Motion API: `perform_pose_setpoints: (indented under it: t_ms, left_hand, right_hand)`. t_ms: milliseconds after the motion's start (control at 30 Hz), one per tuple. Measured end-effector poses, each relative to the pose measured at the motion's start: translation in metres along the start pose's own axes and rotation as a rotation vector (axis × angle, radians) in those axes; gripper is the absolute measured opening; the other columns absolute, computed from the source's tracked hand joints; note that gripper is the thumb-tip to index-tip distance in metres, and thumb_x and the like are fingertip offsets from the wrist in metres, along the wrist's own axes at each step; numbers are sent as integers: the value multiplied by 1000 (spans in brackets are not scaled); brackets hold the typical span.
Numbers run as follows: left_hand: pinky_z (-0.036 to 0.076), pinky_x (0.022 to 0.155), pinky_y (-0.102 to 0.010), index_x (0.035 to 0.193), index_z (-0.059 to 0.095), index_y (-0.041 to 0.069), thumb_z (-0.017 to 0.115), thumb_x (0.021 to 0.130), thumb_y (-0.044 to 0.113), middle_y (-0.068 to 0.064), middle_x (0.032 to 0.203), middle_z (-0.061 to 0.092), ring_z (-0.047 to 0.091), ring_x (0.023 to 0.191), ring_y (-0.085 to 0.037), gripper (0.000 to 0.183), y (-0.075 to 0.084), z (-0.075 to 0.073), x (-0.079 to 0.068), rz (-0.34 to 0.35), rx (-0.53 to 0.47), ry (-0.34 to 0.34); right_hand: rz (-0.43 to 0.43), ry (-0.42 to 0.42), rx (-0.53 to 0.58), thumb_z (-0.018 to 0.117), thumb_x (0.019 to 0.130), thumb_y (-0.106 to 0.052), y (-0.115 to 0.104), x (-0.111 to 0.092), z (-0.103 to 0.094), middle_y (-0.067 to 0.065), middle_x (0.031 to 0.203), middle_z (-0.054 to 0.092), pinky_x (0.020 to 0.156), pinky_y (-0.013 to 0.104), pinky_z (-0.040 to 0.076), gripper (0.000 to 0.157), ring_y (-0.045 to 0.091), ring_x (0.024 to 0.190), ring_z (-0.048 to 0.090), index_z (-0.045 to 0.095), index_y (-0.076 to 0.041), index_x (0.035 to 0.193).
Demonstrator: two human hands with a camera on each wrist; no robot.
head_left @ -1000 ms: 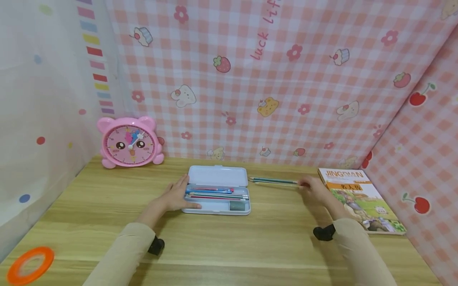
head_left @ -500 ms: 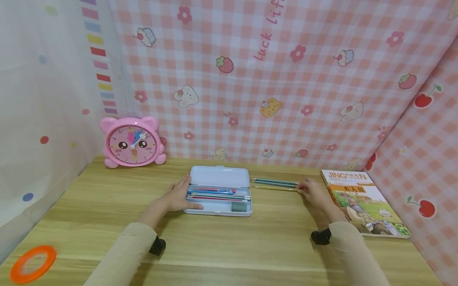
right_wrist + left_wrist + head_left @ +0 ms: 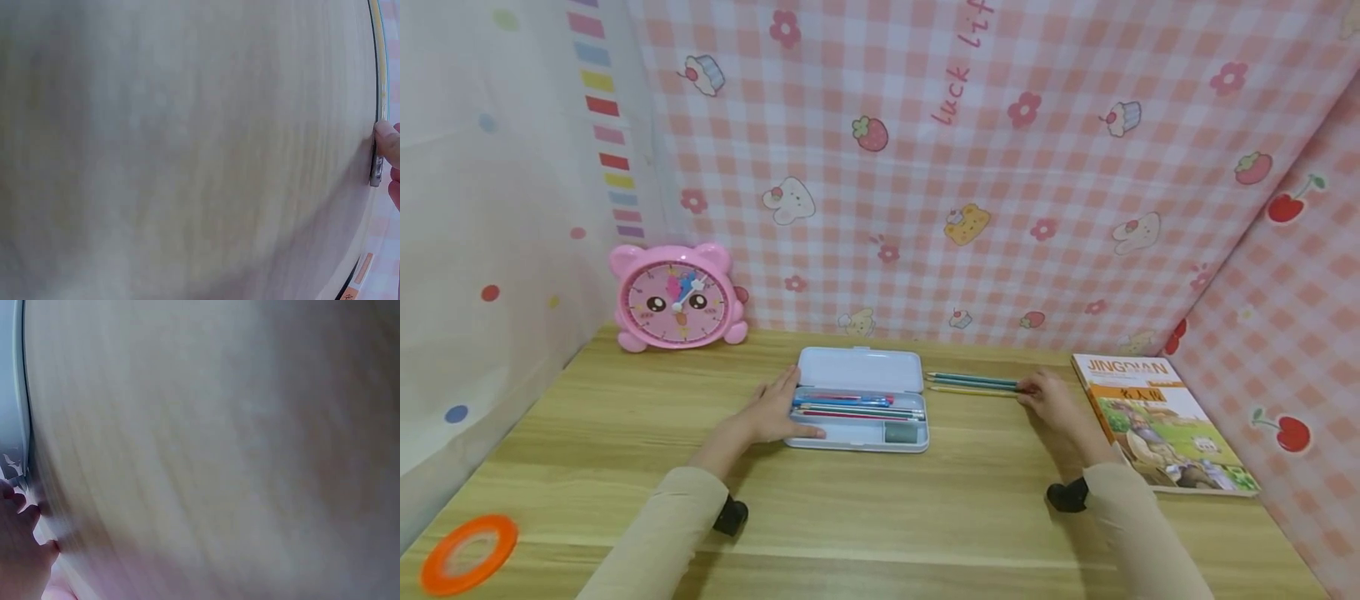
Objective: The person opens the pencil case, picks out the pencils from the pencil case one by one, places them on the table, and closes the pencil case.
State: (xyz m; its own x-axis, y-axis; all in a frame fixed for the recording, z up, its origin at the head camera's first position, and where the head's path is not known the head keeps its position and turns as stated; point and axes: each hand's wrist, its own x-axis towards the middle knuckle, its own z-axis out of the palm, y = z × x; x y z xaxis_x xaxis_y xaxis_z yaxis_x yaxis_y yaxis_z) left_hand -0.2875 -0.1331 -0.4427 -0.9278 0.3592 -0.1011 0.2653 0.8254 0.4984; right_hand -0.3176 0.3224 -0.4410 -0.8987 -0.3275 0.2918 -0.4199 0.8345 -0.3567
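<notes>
since prev. frame, the yellow pencil (image 3: pixel 973 392) came closer to the green pencils (image 3: pixel 973 382).

head view: these pencils lie r. of the case (image 3: pixel 859 370), long axis l.-r., points toward it. r. hand (image 3: pixel 1051 402) is nearer, at their far ends; l. hand (image 3: pixel 766 410) touches case's l. end, fingers spread.

l. wrist view: case shows only partly.

r. wrist view: thumb and finger pinch yellow pencil near its end; grip on green ones, can't tell.

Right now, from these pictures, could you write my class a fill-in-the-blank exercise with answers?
1. The person's right hand pinches the slender yellow pencil; the ____ hand touches the open white rectangular pencil case.
2. The small grey-green block sits in the case's front ____ corner.
3. The pink bear-eared clock shows ____ eyes.
Missing words: left; right; two.
</notes>
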Motion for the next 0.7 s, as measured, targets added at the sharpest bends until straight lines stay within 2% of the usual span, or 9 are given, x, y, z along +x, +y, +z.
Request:
perform_pose_setpoints:
  t_ms: [200, 433, 700]
  left_hand:
    - [4, 111, -58, 144, 5, -7, 67, 69, 60, -25, 151, 6, 8, 141, -37, 119, 0, -1, 0, -3, 0, -5]
    - [4, 111, -59, 144, 5, -7, 67, 69, 61, -25, 151, 6, 8, 141, -38, 118, 0, -1, -1, -3, 6, -8]
    - [4, 111, -58, 144, 5, -6, 67, 69, 61, -25, 151, 6, 9, 140, -38, 118, 1, -1, -1, -4, 0, -5]
  right_hand:
    - [56, -22, 71, 65, 82, -7, -18, 3, 0, 18, 93, 58, 78, 45, 50, 17, 33, 87, 59, 65, 3, 96]
    - [86, -75, 199, 65, 83, -8, -52, 13, 9, 21, 98, 65, 79, 41, 53, 23, 32, 91, 63, 65, 5, 102]
    - [-5, -167, 282, 66, 82, -7, -100, 28, 22, 17, 90, 68, 73, 31, 54, 20, 23, 82, 64, 66, 6, 97]
